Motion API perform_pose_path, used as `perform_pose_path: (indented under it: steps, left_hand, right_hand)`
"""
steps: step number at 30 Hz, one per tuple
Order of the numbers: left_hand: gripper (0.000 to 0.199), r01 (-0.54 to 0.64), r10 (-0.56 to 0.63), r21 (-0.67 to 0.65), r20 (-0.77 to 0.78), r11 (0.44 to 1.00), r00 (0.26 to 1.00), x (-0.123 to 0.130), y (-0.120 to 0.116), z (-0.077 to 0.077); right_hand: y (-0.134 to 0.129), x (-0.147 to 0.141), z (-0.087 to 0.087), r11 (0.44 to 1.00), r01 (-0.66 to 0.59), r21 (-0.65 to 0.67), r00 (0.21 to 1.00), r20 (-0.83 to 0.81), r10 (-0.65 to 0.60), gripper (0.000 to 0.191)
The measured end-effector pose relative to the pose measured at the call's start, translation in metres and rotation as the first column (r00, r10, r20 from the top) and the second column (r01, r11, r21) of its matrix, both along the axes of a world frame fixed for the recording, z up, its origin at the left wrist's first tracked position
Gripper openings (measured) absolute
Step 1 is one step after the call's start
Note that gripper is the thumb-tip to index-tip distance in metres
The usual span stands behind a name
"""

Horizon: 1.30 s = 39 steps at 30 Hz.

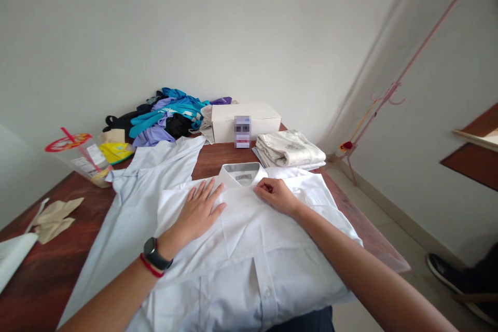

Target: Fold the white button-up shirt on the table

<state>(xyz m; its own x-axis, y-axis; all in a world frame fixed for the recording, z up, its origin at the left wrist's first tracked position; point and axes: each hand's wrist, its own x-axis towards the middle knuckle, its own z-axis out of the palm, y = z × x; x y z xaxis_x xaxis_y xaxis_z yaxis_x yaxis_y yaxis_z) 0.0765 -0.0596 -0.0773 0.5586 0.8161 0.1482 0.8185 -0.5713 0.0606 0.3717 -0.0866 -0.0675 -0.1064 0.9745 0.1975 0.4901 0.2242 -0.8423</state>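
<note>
A white collared shirt lies spread over the near part of the wooden table, its collar pointing away from me. On the shirt's left shoulder area, my left hand rests flat with the fingers spread. My right hand is closed beside the right edge of the collar, its fingers curled down onto the cloth; whether they pinch any fabric is hidden. The shirt's lower part is folded toward the table's front edge, with a button visible. A pale blue garment lies partly under it on the left.
Behind are a white box, a folded patterned cloth stack and a heap of clothes. A plastic cup with a straw leans at left, near crumpled brown paper. A pink rack stands right.
</note>
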Motion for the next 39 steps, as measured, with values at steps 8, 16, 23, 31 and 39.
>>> perform_pose_path:
  steps: [8,16,23,31,39]
  left_hand:
    - [0.061,0.012,-0.012,0.015,0.017,1.000,1.000,-0.001,0.001,-0.002]
    - [0.061,-0.018,0.018,-0.022,-0.025,1.000,1.000,0.002,-0.002,0.004]
    - [0.061,-0.015,0.014,-0.019,-0.024,1.000,1.000,0.001,-0.002,0.003]
    - [0.060,0.003,-0.004,0.012,0.029,1.000,1.000,-0.001,0.001,-0.005]
    - [0.061,-0.005,0.004,0.002,0.037,1.000,0.999,-0.001,0.000,-0.005]
  right_hand:
    - [-0.001,0.000,0.002,1.000,-0.001,0.005,1.000,0.019,0.001,0.026]
    - [-0.001,0.000,0.002,1.000,-0.007,-0.001,1.000,0.019,0.007,0.026]
    - [0.000,0.000,0.001,1.000,-0.007,0.004,1.000,0.026,0.006,0.026]
    - [-0.002,0.000,0.003,1.000,-0.005,0.004,0.999,0.035,0.005,0.030]
    - [-0.003,0.000,0.003,1.000,-0.017,0.003,0.999,0.035,0.017,0.029]
